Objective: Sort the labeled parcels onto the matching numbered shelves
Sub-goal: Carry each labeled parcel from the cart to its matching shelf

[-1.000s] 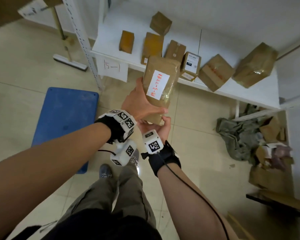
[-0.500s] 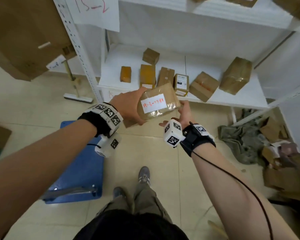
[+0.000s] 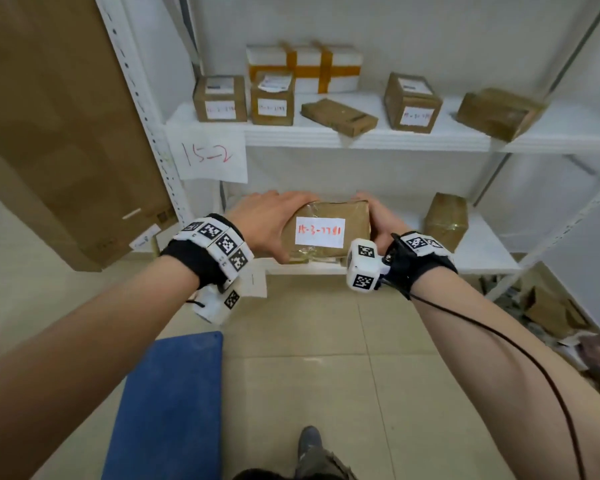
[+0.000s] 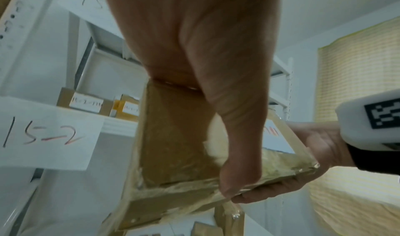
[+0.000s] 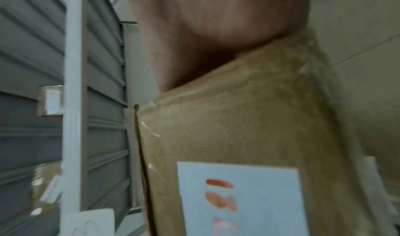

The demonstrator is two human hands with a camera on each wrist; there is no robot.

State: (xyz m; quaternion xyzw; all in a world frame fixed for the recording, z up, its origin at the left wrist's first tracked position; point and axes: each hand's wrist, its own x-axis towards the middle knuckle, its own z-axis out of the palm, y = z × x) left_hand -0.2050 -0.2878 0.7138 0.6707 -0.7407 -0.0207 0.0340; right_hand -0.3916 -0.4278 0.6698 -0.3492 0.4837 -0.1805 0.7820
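Item: brown taped parcel (image 3: 326, 230), white label (image 3: 320, 232) reading roughly 15-3 plus further digits in red. It is sitting between both hands at the centre of the head view, clear of any surface and in front of the lowest shelf (image 3: 482, 258), its long axis running 9 to 3 o'clock, label face tilting toward the wearer.

Left hand (image 3: 271, 220) is gripping the 9 o'clock end, fingers curling over the top edge, thumb under. Right hand (image 3: 378, 223) is clamping the 3 o'clock end; both are equally near, sharing the load.

Shelf tagged 15-2 (image 3: 208, 155) is lying at 12 o'clock above, carrying labeled boxes (image 3: 220, 98). Judgement: a 15-3 label is calling for a tier higher than that tag, out of frame, so the coming move is likely going upward toward 12 o'clock.

Blue mat (image 3: 167, 407) is lying at 7 o'clock on the floor.
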